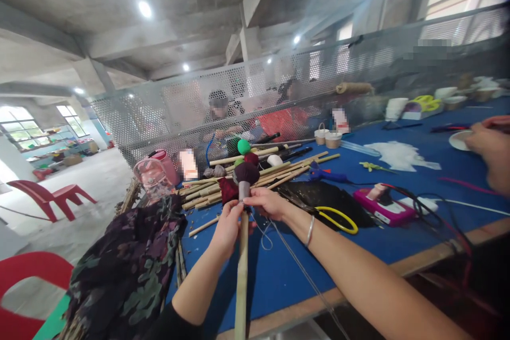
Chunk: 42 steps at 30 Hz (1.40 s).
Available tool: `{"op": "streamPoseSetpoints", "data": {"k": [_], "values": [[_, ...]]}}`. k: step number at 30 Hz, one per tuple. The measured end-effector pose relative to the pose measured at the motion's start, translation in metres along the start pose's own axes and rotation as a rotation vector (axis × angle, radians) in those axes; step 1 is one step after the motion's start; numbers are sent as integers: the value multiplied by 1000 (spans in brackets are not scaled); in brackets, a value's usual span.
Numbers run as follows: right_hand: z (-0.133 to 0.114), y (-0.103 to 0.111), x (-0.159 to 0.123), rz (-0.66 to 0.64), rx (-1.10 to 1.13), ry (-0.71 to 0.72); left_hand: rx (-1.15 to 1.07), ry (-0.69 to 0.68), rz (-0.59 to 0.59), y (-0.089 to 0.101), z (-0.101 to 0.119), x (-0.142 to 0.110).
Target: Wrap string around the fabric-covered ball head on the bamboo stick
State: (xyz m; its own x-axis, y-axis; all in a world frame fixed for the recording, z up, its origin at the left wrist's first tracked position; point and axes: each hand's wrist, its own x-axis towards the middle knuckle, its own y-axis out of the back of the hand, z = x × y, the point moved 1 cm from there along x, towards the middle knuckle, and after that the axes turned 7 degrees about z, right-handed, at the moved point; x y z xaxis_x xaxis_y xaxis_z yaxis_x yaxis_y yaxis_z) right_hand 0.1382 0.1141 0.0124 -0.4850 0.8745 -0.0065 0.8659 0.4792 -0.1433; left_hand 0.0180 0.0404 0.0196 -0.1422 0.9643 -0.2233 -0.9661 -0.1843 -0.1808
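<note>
A bamboo stick stands up from the bottom edge, topped by a dark maroon fuzzy ball. My left hand is closed around the stick just under the ball. My right hand pinches at the neck of the ball, fingers pressed together. A thin thread or wire runs from there down toward me. A silver bangle sits on my right wrist.
The blue table holds a pile of bamboo sticks with coloured balls, yellow-handled scissors, a blue glue gun, a pink box and cables. Another person's hand is at right. People sit behind a mesh screen. Patterned cloth lies left.
</note>
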Motion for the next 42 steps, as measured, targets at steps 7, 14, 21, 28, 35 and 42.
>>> {"op": "streamPoseSetpoints", "data": {"k": [7, 14, 21, 28, 35, 42], "values": [[-9, -12, -7, -78, 2, 59, -16, -219, 115, -6, -5, -2], [-9, -7, -7, -35, 0, 110, -189, -187, 31, 3, -1, -7], [-5, -10, -4, -53, 107, 93, -306, -170, -88, 8, 3, -9], [-2, -8, -5, -164, 152, 71, -354, 185, -266, 17, -3, 0], [-2, -13, -2, -44, 69, 136, 2, -114, 18, 8, -6, -7], [-7, -14, -3, -41, -47, 138, -181, -150, -61, 13, -2, -1]]}}
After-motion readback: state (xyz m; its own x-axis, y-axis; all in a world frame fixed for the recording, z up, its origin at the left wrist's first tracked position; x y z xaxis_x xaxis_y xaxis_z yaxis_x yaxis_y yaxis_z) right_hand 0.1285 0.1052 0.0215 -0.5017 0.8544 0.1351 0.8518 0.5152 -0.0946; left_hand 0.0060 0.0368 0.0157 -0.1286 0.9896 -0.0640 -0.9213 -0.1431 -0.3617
